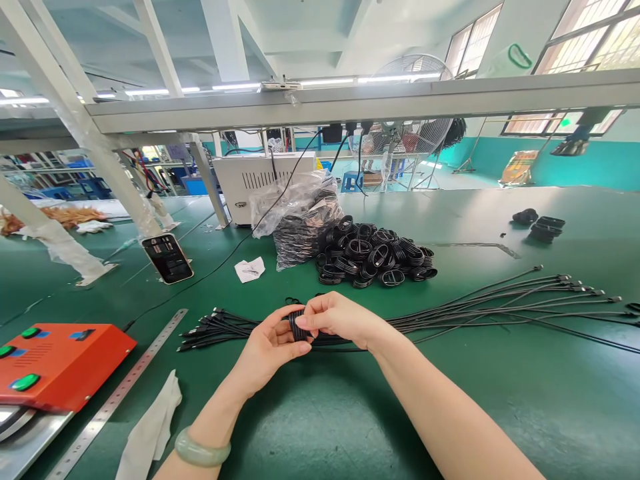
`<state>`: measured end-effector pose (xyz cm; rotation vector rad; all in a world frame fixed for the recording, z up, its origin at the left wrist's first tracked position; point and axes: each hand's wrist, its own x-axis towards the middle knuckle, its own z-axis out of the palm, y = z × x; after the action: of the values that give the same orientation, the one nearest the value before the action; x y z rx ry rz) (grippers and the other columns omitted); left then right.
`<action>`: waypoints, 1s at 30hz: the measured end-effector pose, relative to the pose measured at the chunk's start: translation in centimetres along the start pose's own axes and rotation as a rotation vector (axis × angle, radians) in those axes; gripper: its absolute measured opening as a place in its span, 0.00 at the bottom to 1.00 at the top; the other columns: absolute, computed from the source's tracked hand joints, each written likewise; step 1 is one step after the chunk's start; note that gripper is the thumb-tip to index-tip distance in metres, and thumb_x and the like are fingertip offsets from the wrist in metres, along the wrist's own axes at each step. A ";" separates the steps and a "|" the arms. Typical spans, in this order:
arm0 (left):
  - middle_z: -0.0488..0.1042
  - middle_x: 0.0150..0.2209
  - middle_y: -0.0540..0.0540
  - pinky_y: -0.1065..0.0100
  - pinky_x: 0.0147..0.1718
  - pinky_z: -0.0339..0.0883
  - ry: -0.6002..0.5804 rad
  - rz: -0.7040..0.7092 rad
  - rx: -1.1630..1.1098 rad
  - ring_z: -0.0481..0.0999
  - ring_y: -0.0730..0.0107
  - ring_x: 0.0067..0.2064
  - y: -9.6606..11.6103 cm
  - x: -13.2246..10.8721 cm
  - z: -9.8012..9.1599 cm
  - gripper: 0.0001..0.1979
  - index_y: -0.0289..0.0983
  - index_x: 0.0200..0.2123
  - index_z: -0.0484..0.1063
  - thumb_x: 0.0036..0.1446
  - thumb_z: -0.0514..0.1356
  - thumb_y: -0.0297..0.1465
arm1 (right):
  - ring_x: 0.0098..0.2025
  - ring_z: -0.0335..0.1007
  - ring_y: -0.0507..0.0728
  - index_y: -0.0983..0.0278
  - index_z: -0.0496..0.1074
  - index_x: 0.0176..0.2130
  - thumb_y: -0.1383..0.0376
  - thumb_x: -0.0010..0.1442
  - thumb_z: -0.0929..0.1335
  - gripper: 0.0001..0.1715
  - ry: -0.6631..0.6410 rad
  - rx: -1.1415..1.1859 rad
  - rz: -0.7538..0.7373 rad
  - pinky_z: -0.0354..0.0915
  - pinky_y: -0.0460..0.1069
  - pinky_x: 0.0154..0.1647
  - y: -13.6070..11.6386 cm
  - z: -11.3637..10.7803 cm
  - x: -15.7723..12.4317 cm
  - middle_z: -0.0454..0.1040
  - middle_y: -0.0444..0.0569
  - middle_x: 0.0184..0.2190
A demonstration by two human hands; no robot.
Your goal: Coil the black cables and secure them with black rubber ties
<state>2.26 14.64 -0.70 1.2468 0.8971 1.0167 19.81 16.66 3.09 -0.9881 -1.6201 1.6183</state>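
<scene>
The green worktable (450, 427) carries all items noted. Directly beyond both hands, a run of straight black cables (450, 313) lies crosswise, extending past each; one shared direction presumably keeps single cables easy to pick out. Farther beyond the right hand sits a pile of coiled cables (370, 257), apart from the straight ones, apparently to keep the two forms from mixing. A clear plastic bag (303, 243) stands against the pile, on the left hand's side of it.

The left hand (267, 347) is curled, fingers behind and thumb in front, gripping a cable coil (298, 327). The right hand (335, 317) reaches across with wrist bent, thumb and forefinger pinched narrow at the coil's near side. The coil is between the hands, held on edge; the two-sided hold probably stops its turns springing loose.
</scene>
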 end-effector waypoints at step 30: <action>0.81 0.43 0.37 0.68 0.39 0.76 -0.155 -0.182 -0.286 0.81 0.66 0.39 0.1 -0.1 -1.6 0.16 0.33 0.48 0.75 0.62 0.58 0.36 | 0.46 0.71 0.54 0.60 0.72 0.50 0.76 0.59 0.58 0.25 0.106 -0.394 -0.422 0.65 0.50 0.49 1.1 -0.7 0.7 0.76 0.47 0.44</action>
<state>0.74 15.09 -0.76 0.9703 0.7029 0.8569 20.07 17.59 2.00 -0.8260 -1.9565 0.9737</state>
